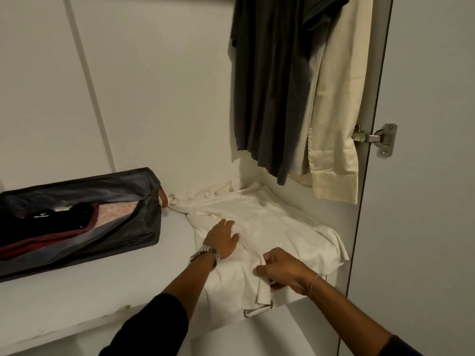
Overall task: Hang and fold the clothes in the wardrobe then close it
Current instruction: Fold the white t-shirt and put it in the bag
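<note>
A white shirt [270,217] lies spread and rumpled on the wardrobe shelf [77,291], its collar toward the back wall. My left hand [222,238], with a watch on the wrist, rests flat on the shirt's left side, fingers spread. My right hand [282,269] pinches a fold of the shirt near the shelf's front edge. A metal hanger [258,310] pokes out from under the shirt's front hem. Above the shirt hang a dark grey shirt [272,80] and a cream shirt [339,98].
A dark fabric storage box [151,201] stands on the shelf at the left, with folded black, maroon and pink clothes inside. The wardrobe door [424,176] stands open at the right, with a metal hinge [377,138] beside the hanging clothes.
</note>
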